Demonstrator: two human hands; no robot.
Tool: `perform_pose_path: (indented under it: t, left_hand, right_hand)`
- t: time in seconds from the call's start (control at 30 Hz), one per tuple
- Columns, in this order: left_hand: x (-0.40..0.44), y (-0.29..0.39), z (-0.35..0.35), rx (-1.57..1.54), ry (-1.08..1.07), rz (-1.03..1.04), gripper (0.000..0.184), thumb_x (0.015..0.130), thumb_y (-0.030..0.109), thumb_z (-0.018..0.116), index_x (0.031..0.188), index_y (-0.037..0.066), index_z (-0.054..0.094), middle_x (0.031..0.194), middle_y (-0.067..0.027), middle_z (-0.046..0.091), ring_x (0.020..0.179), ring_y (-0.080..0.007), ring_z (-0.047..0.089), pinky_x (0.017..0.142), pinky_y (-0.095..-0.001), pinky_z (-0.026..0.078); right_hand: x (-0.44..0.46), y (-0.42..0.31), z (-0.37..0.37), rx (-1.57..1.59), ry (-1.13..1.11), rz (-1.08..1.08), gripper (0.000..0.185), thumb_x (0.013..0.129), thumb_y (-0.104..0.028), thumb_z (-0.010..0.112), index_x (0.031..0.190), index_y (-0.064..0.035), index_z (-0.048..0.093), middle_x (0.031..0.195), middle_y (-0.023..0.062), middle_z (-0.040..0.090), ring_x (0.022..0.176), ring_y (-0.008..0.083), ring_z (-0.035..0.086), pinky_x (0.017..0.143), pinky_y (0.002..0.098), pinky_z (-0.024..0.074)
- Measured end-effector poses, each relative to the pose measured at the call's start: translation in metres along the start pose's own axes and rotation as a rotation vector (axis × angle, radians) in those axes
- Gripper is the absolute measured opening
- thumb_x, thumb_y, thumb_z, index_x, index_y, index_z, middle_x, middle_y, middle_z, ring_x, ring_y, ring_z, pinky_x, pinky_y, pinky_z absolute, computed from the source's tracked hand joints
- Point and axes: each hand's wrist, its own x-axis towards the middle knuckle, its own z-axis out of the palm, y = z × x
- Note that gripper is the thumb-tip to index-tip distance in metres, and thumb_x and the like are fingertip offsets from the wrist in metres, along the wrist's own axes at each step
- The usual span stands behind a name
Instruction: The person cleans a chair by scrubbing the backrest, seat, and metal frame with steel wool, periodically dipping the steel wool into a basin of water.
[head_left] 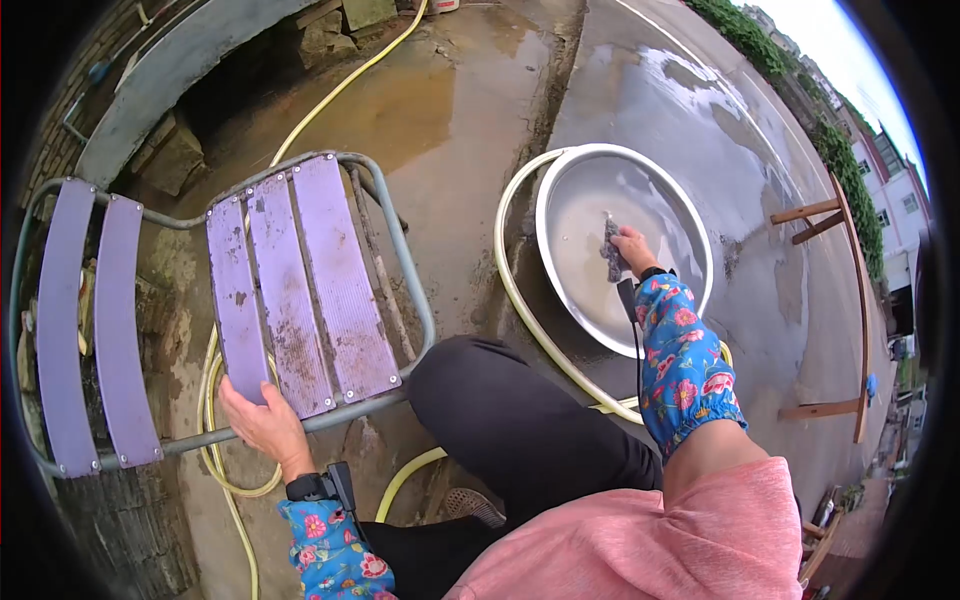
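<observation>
A chair with purple slats (279, 270) and a grey metal tube frame stands at the left, its seat slats smeared with brown dirt. My left hand (268, 428) holds the near edge of the seat, its fingers and thumb over the end of a slat. At the right, a round metal basin (700, 240) holds shallow, cloudy water. My right hand (634, 251) reaches over the basin, closed on a dark grey, crumpled rag (612, 250). The rag's lower end hangs at or just above the water; I cannot tell which.
A yellow hose (340, 88) runs over the wet concrete, loops around the basin and coils beneath the chair. Broken stones (325, 40) lie at the upper left beside a grey slab (170, 75). A wooden frame (850, 290) stands at the far right.
</observation>
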Motion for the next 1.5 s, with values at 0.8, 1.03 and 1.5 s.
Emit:
perform_pose_path:
  t: [0.8,1.03,1.5]
  left_hand:
    - [0.004,-0.002,-0.006,0.018,0.004,-0.028,0.045,0.076,0.017,0.066,0.117,0.002,0.054,0.121,-0.0206,0.053,0.115,-0.0393,0.045,0.099,-0.0481,0.034]
    - [0.007,0.001,-0.011,-0.013,-0.022,-0.058,0.040,0.075,0.015,0.065,0.113,0.003,0.058,0.122,-0.0189,0.053,0.115,-0.0409,0.045,0.100,-0.0506,0.032]
    - [0.007,0.003,-0.008,-0.021,-0.009,-0.050,0.036,0.076,0.016,0.065,0.110,0.004,0.060,0.122,-0.0173,0.055,0.115,-0.0445,0.045,0.100,-0.0533,0.032]
  right_hand:
    - [-0.171,-0.338,0.467,-0.987,-0.577,-1.749,0.018,0.085,-0.009,0.052,0.102,-0.0113,0.059,0.099,0.0172,0.063,0.088,0.0358,0.063,0.075,0.0459,0.0513]
    - [-0.266,-0.267,0.374,-0.697,-1.283,-1.635,0.020,0.080,-0.007,0.062,0.098,-0.0072,0.055,0.088,0.0170,0.057,0.086,0.0391,0.061,0.075,0.0447,0.0510]
    - [-0.270,-0.270,0.380,-0.679,-1.354,-1.648,0.023,0.078,-0.005,0.062,0.100,-0.0062,0.056,0.091,0.0168,0.059,0.088,0.0380,0.060,0.077,0.0451,0.0503]
